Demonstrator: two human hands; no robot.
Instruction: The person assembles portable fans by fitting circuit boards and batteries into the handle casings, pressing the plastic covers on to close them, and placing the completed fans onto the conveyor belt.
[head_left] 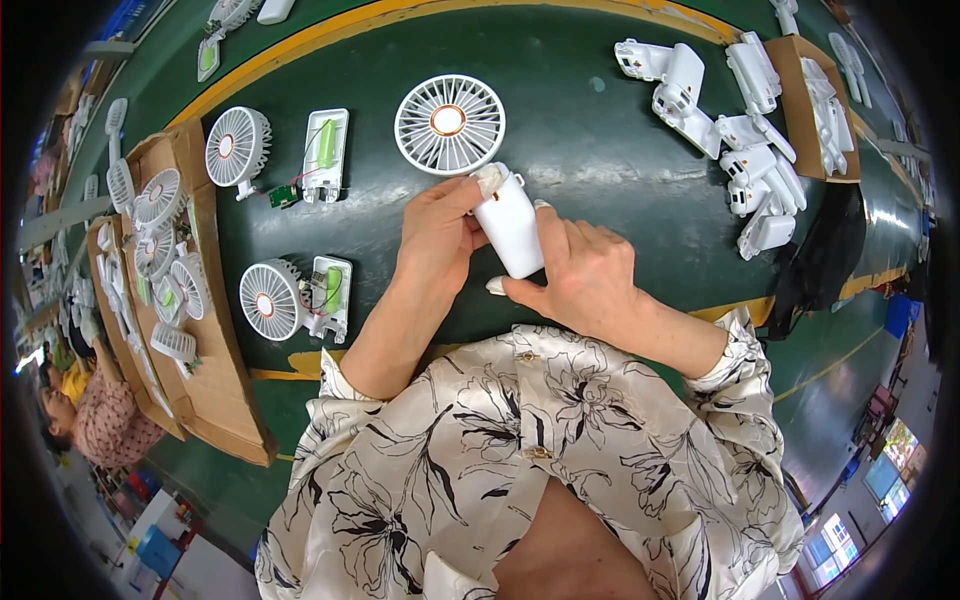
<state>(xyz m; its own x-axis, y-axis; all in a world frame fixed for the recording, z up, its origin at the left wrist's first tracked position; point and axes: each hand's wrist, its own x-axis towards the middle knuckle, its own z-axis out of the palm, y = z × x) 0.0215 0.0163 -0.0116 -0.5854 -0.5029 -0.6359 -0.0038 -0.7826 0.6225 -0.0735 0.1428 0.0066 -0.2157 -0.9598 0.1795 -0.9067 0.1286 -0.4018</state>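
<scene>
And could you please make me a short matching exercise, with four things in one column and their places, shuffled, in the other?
Things
1. Single white casing
2. Green circuit board
3. Large cardboard tray
4. Pile of white casings

Places
A. At the right, near a smaller cardboard box
B. Between a fan head and an open shell
C. Between the left hand and the right hand
D. At the far left, holding fan parts

Pairs: 1-C, 2-B, 3-D, 4-A
</scene>
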